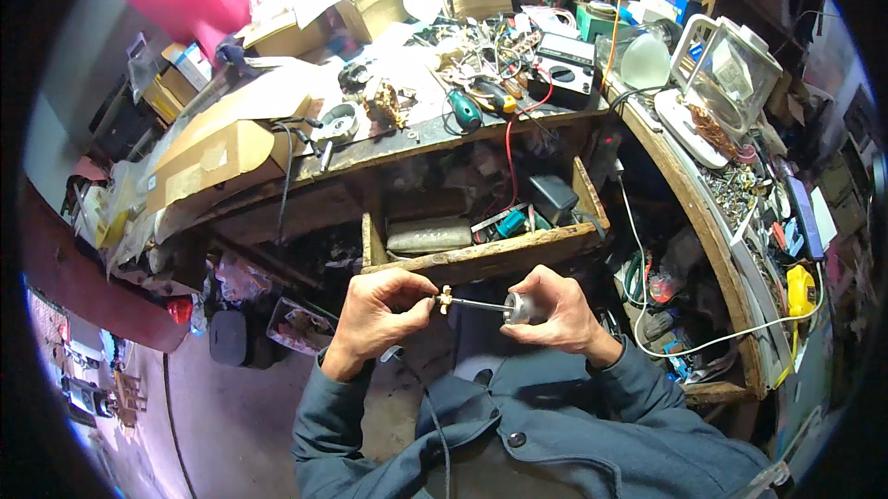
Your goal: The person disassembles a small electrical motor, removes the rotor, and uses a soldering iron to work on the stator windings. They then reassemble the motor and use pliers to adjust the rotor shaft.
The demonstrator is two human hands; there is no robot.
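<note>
In front of my chest, above the open wooden drawer's front edge, both hands are closed on one small assembly. My left hand pinches a small brass-coloured winged piece between thumb and fingertips. From that piece a thin metal shaft runs level to the right, into a round silver metal cup. My right hand grips this cup between thumb and fingers, which hide part of its far side. Between the two hands the shaft is bare.
The drawer holds a grey block and a teal tool. On the bench above lie a round metal housing, a copper coil, a green-handled screwdriver and a multimeter. A white cable loops at right.
</note>
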